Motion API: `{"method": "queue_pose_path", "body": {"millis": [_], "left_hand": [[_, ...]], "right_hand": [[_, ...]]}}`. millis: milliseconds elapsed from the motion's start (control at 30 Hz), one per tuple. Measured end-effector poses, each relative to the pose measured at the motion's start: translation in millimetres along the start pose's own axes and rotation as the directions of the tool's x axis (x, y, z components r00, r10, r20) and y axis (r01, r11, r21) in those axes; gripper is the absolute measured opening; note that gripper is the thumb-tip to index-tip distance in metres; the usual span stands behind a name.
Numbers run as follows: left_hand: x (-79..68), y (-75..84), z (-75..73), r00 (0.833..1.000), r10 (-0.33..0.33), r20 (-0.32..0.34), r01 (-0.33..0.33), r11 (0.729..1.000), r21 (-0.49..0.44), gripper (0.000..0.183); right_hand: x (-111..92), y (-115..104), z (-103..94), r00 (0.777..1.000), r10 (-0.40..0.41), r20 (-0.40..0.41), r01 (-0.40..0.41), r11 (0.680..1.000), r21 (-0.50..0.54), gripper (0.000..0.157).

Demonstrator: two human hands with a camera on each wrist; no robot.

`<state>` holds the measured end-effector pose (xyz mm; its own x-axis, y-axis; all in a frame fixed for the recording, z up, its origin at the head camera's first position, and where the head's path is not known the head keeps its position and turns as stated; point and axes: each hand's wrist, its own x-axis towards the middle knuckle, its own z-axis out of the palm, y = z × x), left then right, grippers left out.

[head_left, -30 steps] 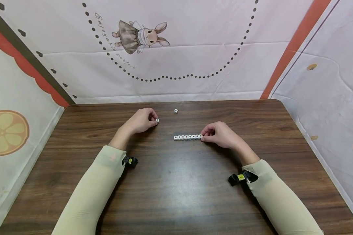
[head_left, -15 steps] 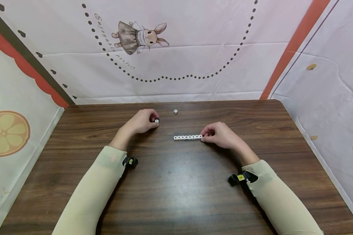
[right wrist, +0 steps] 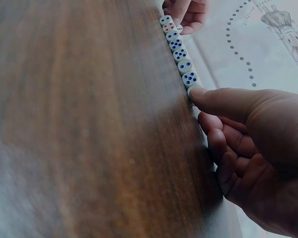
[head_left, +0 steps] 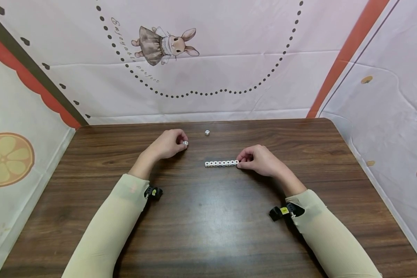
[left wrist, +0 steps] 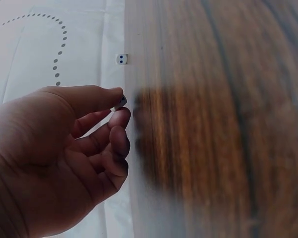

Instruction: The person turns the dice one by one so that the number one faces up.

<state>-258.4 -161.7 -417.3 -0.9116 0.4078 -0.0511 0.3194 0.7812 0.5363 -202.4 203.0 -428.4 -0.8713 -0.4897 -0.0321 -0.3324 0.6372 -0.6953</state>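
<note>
My left hand pinches a white die between thumb and fingertips over the far left part of the table. In the left wrist view, that die is partly covered by the thumb. A straight row of several white dice lies mid-table, their pips blue and red in the right wrist view. At the row's right end, my right hand grips the end die with thumb and fingers, hiding most of it. Another loose die sits beyond the row, close to the far edge.
The brown wood-grain table meets a pale patterned cloth along its far side. More cloth hangs at the left and right. A black wrist camera sits at the left cuff, another camera at the right.
The die in my left fingers has turned, and a different face shows on top. The right hand, the row and the loose die stay in place.
</note>
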Motion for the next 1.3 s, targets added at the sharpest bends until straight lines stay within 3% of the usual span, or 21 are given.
{"method": "queue_pose_path", "body": {"millis": [1067, 1300], "left_hand": [[-4.1, -0.7, -4.7, 1.0, -0.014, 0.016, 0.014, 1.0, -0.006, 0.009], [-3.5, -0.9, -4.0, 1.0, -0.009, 0.015, 0.009, 1.0, -0.008, 0.019]], "right_hand": [[0.2, -0.1, -0.4, 1.0, 0.005, 0.0, -0.005, 1.0, 0.003, 0.009], [-0.4, -1.0, -0.6, 1.0, 0.004, 0.0, -0.004, 1.0, 0.001, 0.008]]}}
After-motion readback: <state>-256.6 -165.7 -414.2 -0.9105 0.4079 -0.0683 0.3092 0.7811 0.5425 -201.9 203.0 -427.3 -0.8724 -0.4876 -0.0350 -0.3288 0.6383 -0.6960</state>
